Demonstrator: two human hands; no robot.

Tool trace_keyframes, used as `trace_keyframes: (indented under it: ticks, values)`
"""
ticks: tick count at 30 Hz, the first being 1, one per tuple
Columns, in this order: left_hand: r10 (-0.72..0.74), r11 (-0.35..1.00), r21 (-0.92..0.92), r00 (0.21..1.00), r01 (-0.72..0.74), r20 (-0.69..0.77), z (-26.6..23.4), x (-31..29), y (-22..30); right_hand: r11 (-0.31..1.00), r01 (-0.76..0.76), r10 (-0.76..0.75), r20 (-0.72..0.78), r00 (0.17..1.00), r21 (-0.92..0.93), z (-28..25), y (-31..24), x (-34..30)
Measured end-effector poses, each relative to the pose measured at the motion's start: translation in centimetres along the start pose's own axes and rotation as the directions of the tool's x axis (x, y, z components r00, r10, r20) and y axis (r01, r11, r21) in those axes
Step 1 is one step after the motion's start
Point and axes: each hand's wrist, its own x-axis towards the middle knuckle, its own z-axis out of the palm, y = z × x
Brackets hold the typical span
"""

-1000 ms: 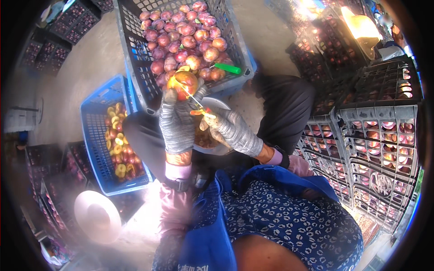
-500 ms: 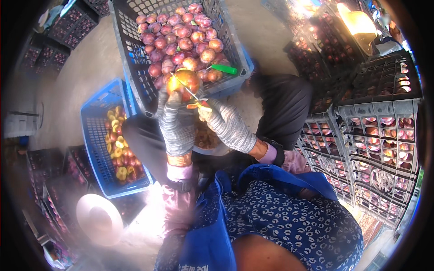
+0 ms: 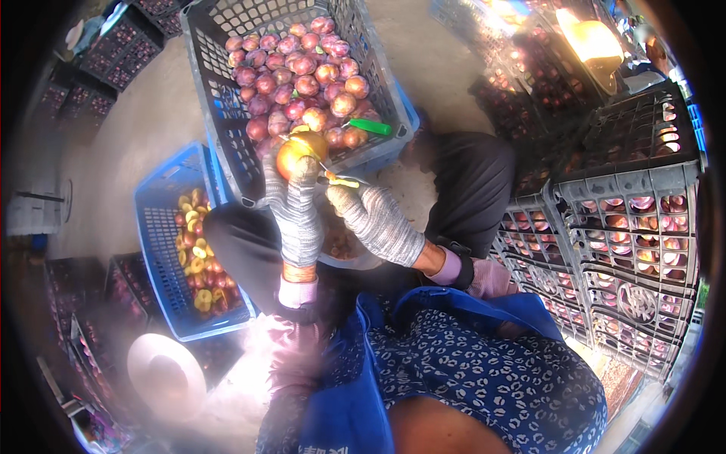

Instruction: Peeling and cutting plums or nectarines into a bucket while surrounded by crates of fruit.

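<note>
My left hand (image 3: 299,219), in a grey striped glove, is closed around a yellow-red plum (image 3: 289,159) over the near edge of a grey crate (image 3: 200,113). Plums (image 3: 302,64), mostly purple-red, fill much of that crate. In my gloved right hand (image 3: 386,231) is a small knife (image 3: 344,182) with a yellow-orange handle, gripped by thumb and fingers. Its thin blade points toward the plum's right side; whether the tip touches the fruit I cannot tell. A green-handled tool (image 3: 370,126) lies on the plums at the crate's right, its working end hidden.
On the left a blue crate (image 3: 155,250) contains cut yellow-fleshed plums (image 3: 200,257). A pale bowl (image 3: 361,262) with brown bits stands between my knees. Black crates of plums (image 3: 635,250) are stacked at right. A pale round hat (image 3: 166,378) lies lower left.
The knife blade lay across the plum's face before; now it sits lower, by the fruit's right side. The plum has turned slightly in my left hand. The whole view has shifted a little.
</note>
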Motion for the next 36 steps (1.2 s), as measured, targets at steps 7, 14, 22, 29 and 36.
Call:
trace_keyframes:
  ticks: [7, 14, 22, 29, 36]
  values:
    - [-0.243, 0.802, -0.47, 0.921, 0.367, 0.305, -0.2, -0.4, -0.6, 0.996, 0.083, -0.084, 0.031, 0.996, 0.01, -0.2, -0.7, -0.4]
    - [-0.035, 0.996, 0.086, 0.998, 0.03, 0.053, -0.5, -0.6, 0.4, 0.999, -0.032, 0.035, 0.163, 0.986, -0.023, -1.9, -0.6, -0.4]
    - [0.038, 0.998, 0.04, 0.997, -0.041, 0.072, -0.4, -0.6, -0.7, 0.991, 0.11, -0.094, 0.199, 0.976, -0.072, -2.6, -1.1, -0.1]
    - [-0.216, 0.892, -0.419, 0.974, 0.168, -0.069, 1.9, -0.6, -1.1, 0.965, 0.211, -0.184, 0.171, 0.968, -0.157, -1.9, 0.2, -0.8]
    - [-0.159, 0.96, -0.192, 0.961, 0.204, 0.228, -0.8, 0.4, -0.5, 1.0, 0.009, -0.01, 0.256, 0.967, 0.005, -3.2, -1.3, 0.3]
